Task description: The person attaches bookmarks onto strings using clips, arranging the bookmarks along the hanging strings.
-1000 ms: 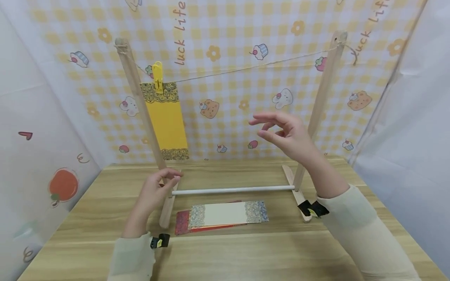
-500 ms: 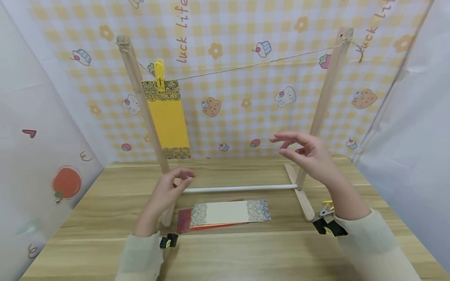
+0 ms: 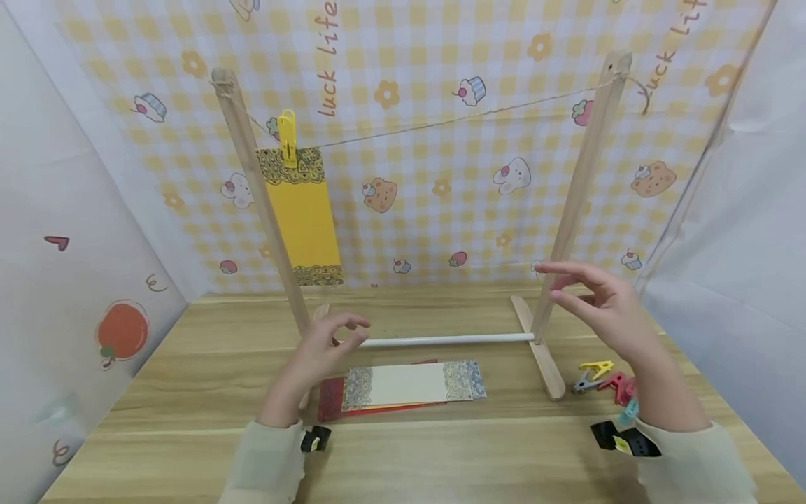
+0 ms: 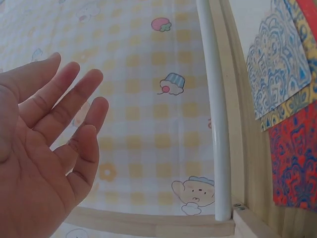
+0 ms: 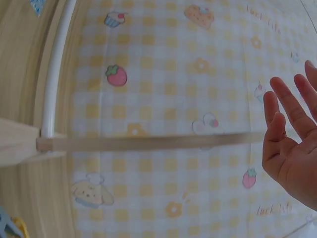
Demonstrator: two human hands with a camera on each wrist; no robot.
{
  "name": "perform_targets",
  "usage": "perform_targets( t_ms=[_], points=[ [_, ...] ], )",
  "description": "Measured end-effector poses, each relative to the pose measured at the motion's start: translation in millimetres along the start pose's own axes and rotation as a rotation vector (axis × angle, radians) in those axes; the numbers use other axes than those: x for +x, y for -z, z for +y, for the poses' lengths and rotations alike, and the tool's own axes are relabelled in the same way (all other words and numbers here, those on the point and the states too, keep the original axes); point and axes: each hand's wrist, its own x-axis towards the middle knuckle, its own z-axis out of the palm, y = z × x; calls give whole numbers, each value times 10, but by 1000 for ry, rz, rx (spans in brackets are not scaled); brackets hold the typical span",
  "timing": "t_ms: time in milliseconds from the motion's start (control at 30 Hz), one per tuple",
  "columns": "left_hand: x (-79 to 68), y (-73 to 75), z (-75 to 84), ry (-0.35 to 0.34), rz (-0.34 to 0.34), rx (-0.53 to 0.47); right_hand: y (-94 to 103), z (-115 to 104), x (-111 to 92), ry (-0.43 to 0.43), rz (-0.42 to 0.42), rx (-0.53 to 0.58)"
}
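Note:
My left hand [image 3: 327, 346] hovers by the foot of the left post, its fingers loosely bent and holding nothing. Close to it lies a stack of paper strips, a cream strip [image 3: 409, 383] with lace-patterned ends on top and a red strip [image 3: 331, 400] poking out below. My right hand [image 3: 601, 304] hangs in the air before the right post, also holding nothing. Below it, several clothespins lie on the table, among them a yellow clothespin [image 3: 597, 367] and a red clothespin [image 3: 618, 385]; my forearm partly hides the group. A yellow strip [image 3: 305, 224] hangs from the string under another yellow clothespin [image 3: 287, 138].
Two wooden posts, a left post [image 3: 261, 182] and a right post [image 3: 582, 175], carry a sagging string [image 3: 428, 126]. A white rod [image 3: 441, 340] joins them low down. Behind stands a checked cloth [image 3: 428, 231], and the wooden table [image 3: 441, 455] spreads in front.
My right hand has come down and to the right, away from the string. My left hand has drifted right and slightly lower. The clothespins on the table have come into sight.

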Motion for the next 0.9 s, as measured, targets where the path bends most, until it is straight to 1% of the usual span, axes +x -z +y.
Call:
perform_targets(
  t_ms=[200, 333, 633, 767, 900],
  points=[
    [14, -100, 32, -4, -61, -37, 154, 146, -159, -33, 18, -51],
    [32, -159, 38, -23, -109, -70, 227, 261, -255, -82, 4, -87],
    [87, -322, 23, -71, -204, -12, 341, 525, -417, -177, -49, -150],
    [103, -381, 29, -63, -245, 3, 387, 644, -482, -244, -86, -190],
    [116, -412, 29, -47, -279, 25, 411, 753, -539, -284, -117, -200]
  ],
)
